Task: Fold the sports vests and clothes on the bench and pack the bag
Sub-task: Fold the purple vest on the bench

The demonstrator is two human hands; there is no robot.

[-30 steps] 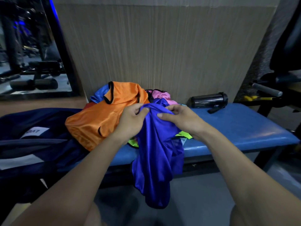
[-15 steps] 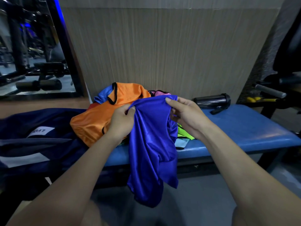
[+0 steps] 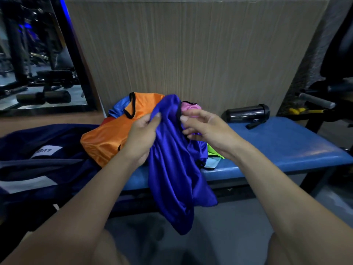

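Holding a blue vest [image 3: 172, 163] up in front of the table [image 3: 277, 146], with most of the cloth hanging down past the table's front edge toward the floor. Left hand [image 3: 141, 136] pinching the vest's upper edge between thumb and curled fingers, a firm grip by the look of it. Right hand [image 3: 206, 129] catching the black-trimmed edge near the top with curled fingers; grip looking lighter there, thumb partly free. Lying behind the hands, a heap on the table: an orange vest [image 3: 114, 134] on top, a pink garment [image 3: 190, 108] at the back, a bright green piece [image 3: 214, 153] underneath at the right. Resting at the left end, a dark blue bag [image 3: 44, 150] with a white label, touching the orange vest. Lying on its side near the wall, well apart from the heap, a dark bottle [image 3: 247, 113]. Judging the step as sorting out the vest's edges before the first fold. Risks noted: slippery cloth sliding out of the lighter right grip, letting that side drop and bunch; hanging hem touching the floor; a fold started with edges unmatched coming out crooked; dragging the vest back possibly pulling the green piece off the table.
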